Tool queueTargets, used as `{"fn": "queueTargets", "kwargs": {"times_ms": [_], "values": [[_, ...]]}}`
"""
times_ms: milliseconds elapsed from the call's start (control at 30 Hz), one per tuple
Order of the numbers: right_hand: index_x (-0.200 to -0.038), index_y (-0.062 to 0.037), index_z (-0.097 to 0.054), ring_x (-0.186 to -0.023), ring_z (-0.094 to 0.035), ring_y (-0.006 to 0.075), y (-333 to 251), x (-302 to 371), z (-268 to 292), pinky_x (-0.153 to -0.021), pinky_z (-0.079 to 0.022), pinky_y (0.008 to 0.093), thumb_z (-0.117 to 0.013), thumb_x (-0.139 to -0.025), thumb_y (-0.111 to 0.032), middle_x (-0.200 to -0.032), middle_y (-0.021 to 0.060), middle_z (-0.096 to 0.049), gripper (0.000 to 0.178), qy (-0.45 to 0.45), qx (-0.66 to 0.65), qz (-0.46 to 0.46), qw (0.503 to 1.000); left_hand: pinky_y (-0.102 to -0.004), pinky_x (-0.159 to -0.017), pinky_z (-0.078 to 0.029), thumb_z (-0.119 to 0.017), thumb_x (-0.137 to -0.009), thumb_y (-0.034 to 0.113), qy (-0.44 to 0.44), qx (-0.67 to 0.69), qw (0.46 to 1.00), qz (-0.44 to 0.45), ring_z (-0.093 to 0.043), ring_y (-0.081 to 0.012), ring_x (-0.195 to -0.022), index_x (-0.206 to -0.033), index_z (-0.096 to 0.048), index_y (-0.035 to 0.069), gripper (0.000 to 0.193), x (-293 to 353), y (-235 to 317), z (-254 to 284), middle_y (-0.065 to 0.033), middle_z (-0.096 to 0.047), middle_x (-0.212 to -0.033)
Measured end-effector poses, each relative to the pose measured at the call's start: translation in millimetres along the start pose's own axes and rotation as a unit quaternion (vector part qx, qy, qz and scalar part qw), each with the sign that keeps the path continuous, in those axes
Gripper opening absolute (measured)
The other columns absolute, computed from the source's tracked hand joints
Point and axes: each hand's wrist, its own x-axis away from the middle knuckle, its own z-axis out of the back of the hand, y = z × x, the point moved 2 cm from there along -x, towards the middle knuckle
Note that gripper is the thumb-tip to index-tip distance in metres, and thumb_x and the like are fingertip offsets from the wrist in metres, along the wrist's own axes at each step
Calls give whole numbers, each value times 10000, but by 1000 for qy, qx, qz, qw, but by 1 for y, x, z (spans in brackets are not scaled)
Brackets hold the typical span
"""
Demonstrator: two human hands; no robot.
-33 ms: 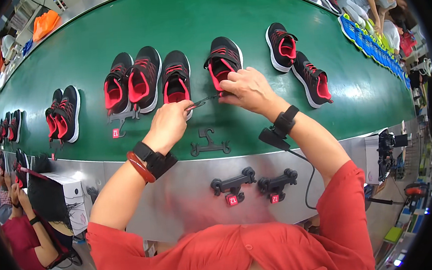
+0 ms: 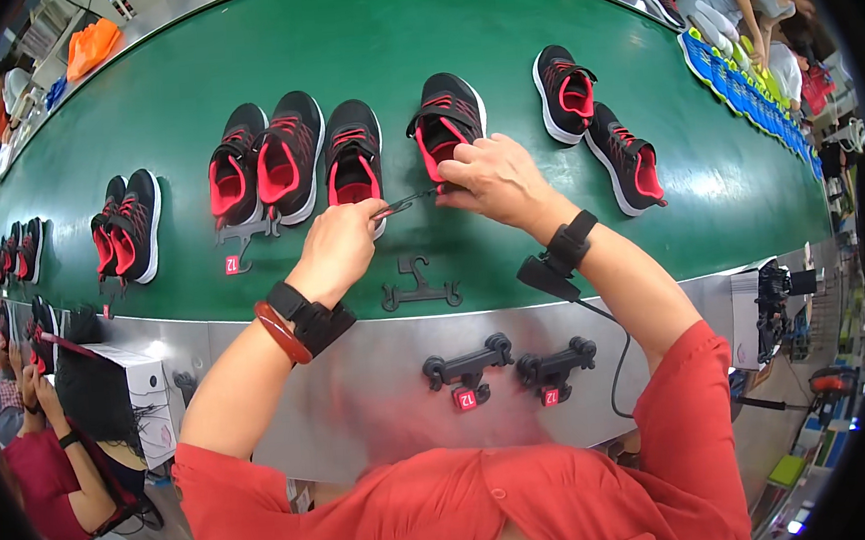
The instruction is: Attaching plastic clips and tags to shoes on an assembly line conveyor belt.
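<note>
My left hand (image 2: 339,251) is closed at the heel of a black sneaker with a red lining (image 2: 352,155). My right hand (image 2: 498,180) pinches at the heel of its mate (image 2: 447,118), fingers against the collar. A thin black plastic piece, seen edge-on and apparently a shoe hanger (image 2: 403,206), spans between both hands; the fingers hide its ends. Just below lies another black shoe hanger (image 2: 421,289) on the green belt. Two more hangers with red tags, one left (image 2: 467,364) and one right (image 2: 557,366), rest on the metal ledge nearer me.
Left of my hands, a sneaker pair (image 2: 266,161) has a hanger (image 2: 244,233) at its heels. Farther left stand more pairs (image 2: 129,229). Two loose sneakers (image 2: 563,95) (image 2: 626,161) lie to the right on the green belt (image 2: 724,139). Co-workers are at both sides.
</note>
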Motion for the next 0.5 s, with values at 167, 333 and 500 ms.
{"fn": "queueTargets", "kwargs": {"times_ms": [167,333,500], "values": [[-847,-157,-631,-718,-617,233,-11,-8,-1,-680,-456,377,-733,-743,-373,-747,31,-586,260,-39,29,17,999,-388,-711,-516,-516,-858,-1,-49,55,994,78,-663,-331,-731,-1116,-647,26,291,1,4,2,-187,-680,-873],[-898,-134,-632,-758,-625,257,-9,-9,-7,-682,-477,404,-732,-756,-324,-805,36,-603,258,-42,7,-13,999,-362,-768,-492,-532,-840,-15,-6,33,999,-38,-633,-315,-871,-1087,-643,26,274,0,8,11,-169,-648,-959],[-1120,-98,-570,-861,-634,299,-5,-6,-17,-772,-535,436,-762,-741,-134,-1136,117,-549,427,66,-221,-103,967,-387,-807,-481,-551,-856,18,12,34,997,-64,-599,-330,-962,-1104,-630,46,262,-10,-12,13,-163,-581,-1067]]}}
